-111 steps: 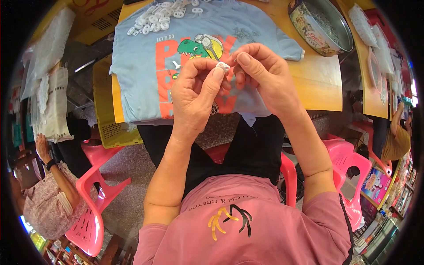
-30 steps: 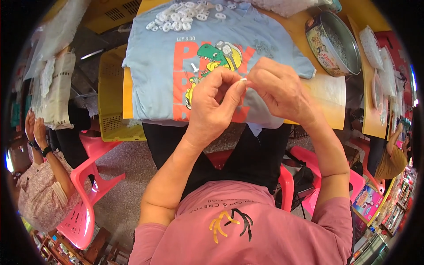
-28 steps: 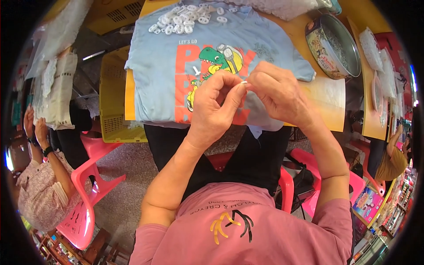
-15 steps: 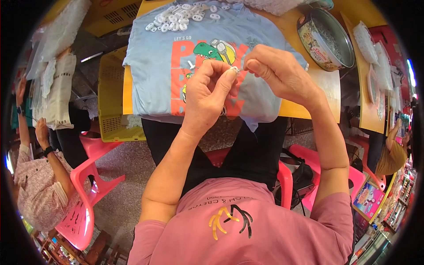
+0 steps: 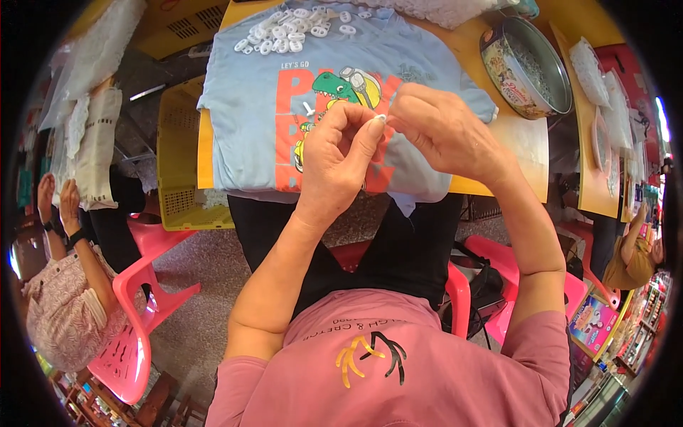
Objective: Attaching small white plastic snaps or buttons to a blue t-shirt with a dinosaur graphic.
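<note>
Over the spread-out light blue T-shirt [image 5: 242, 135] my two hands meet, their fingertips close together. Between thumb and forefinger my left hand [image 5: 340, 153] pinches a small white plastic piece [image 5: 381, 118], of which only the tip shows. My right hand [image 5: 452, 139] is closed in a pinch right beside that piece; whatever its fingers hold is hidden. A small white T-shaped plastic piece [image 5: 309, 109] lies on the shirt's print, left of my hands. Farther back on the cloth rests a loose pile of white oval plastic pieces with holes [image 5: 284, 32].
On the yellow table [image 5: 523, 146] at the right stands a round tin [image 5: 509, 82] with many tiny glinting pieces inside. A yellow crate [image 5: 178, 164] sits left of the table. Co-workers sit at both sides, one on a pink chair [image 5: 128, 356].
My right hand has come slightly down and closer to the left fingertips, its fingers curling over. The left hand stays nearly in place. The co-worker at left has brought both hands together.
</note>
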Available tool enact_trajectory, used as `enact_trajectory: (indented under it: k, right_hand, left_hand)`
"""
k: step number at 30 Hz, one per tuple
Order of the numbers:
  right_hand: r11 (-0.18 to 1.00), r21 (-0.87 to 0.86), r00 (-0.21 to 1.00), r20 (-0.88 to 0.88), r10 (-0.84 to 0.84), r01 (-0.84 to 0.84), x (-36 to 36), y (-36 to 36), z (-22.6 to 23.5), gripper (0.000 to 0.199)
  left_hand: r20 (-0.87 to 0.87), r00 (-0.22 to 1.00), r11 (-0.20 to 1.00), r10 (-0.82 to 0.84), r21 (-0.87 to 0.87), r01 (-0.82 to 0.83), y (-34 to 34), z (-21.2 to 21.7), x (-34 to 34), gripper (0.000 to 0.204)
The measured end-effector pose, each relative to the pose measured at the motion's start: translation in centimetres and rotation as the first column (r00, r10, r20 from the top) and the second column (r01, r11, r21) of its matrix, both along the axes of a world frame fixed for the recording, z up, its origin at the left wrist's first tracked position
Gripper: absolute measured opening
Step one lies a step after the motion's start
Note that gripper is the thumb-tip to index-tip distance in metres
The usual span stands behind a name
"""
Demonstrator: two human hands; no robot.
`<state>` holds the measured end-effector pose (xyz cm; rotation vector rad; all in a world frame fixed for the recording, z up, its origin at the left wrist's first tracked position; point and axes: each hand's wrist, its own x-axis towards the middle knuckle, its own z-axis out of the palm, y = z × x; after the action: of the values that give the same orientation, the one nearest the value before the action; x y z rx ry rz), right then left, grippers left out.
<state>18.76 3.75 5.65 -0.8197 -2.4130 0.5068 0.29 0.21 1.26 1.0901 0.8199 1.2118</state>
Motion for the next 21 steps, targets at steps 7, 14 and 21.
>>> enact_trajectory:
  k: [7,14,21]
  right_hand:
    - [0.999,0.042,0.995,-0.104,0.005,-0.001,-0.5,0.0,-1.1,0.016]
    - [0.999,0.007,0.992,-0.125,-0.035,0.036,-0.9,-0.3,-1.6,0.011]
    - [0.823,-0.567,0.979,-0.186,-0.085,-0.036,-0.1,3.2,0.3,0.019]
  left_hand:
    - [-0.021,0.999,0.999,0.033,0.043,-0.032,-0.1,-0.5,-0.1,0.008]
    - [-0.014,1.0,0.999,-0.01,0.037,0.011,0.1,-0.2,-0.4,0.007]
    - [0.11,0.992,0.998,0.059,-0.034,-0.056,0.0,-0.4,0.0,0.008]
